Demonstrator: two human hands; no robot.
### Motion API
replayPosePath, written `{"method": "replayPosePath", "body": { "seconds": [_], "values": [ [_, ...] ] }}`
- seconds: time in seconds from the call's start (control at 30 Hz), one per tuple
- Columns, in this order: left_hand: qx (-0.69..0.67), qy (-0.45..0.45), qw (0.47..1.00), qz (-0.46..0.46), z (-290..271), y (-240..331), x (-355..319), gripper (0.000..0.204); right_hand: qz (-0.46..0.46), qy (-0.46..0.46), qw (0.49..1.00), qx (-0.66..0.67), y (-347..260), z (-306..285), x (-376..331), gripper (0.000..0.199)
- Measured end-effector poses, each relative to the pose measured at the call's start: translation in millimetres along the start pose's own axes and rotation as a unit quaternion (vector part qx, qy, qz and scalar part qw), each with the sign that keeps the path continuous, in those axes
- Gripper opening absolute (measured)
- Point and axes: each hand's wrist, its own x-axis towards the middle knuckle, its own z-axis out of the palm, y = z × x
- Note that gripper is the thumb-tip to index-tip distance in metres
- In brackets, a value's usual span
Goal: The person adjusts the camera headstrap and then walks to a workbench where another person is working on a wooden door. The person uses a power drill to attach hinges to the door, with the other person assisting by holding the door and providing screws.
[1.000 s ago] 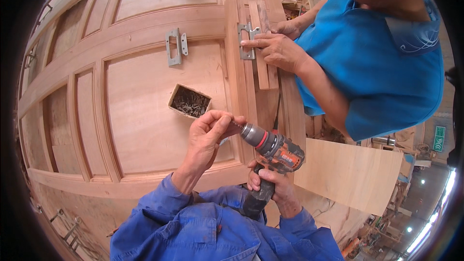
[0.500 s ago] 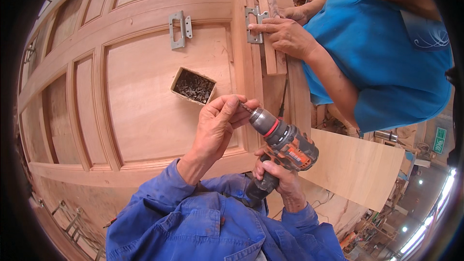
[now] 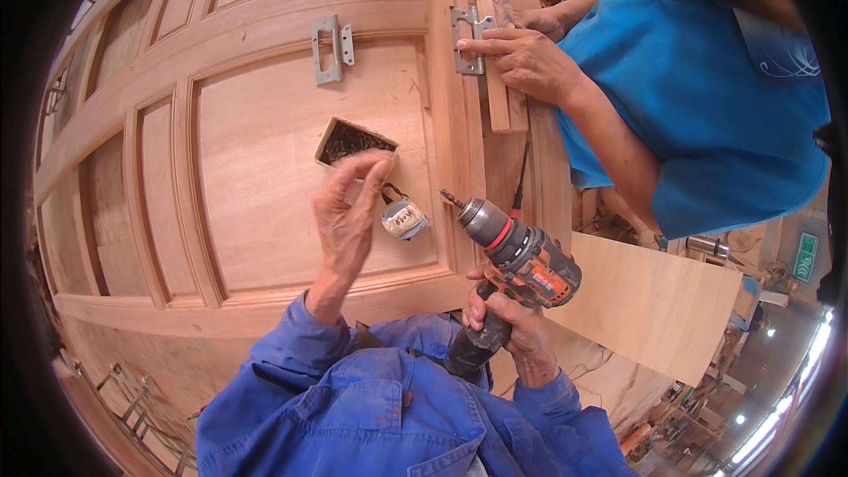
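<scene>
My right hand (image 3: 517, 327) grips the handle of an orange and black cordless drill (image 3: 521, 261). A dark bit (image 3: 451, 199) sticks out of its chuck, pointing up and left. Over the near edge of a small open box (image 3: 355, 134) is my left hand (image 3: 346, 205), blurred; whether its fingers pinch anything cannot be made out. Dark screws fill the box, partly hidden by that hand. On the door panel just right of my left hand rests a small rounded thing (image 3: 405, 219) with a pale label and a dark strap, perhaps a tape measure.
A panelled wooden door (image 3: 256, 203) spreads under everything. One metal hinge (image 3: 328, 49) lies on it; a co-worker's hand (image 3: 530, 62) presses another hinge (image 3: 466, 40) against the door's edge strip. A screwdriver (image 3: 519, 185) and a plywood sheet (image 3: 649, 300) are to the right.
My left hand has left the drill bit and moved left to the screw box. The rounded labelled thing has come into view. The drill and the co-worker's hands stay nearly where they were.
</scene>
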Motion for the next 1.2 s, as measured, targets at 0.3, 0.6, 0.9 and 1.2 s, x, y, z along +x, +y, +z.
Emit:
{"method": "replayPosePath", "body": {
  "seconds": [0.3, 0.6, 0.9, 1.2],
  "values": [
    [0.507, 0.008, 0.819, 0.27, -31.3, -35.0, 25.3, 0.031, -0.025, -0.001, 1.0, 0.005, 5.2, 3.3, 1.8, 0.056],
    [-0.431, -0.28, 0.825, -0.234, 57.3, 66.3, -28.0, 0.04, -0.04, -0.052, 0.995, -0.073, 12.7, 3.4, 0.7, 0.045],
    [-0.496, -0.196, 0.811, -0.24, 80.2, 95.9, -38.8, 0.029, -0.135, 0.004, 0.976, -0.173, 48.8, -37.4, -5.7, 0.034],
    [-0.447, -0.196, 0.824, -0.288, 77.2, 98.1, -45.0, 0.033, -0.189, 0.01, 0.924, -0.332, 63.2, -33.7, -14.9, 0.011]
  ]
}}
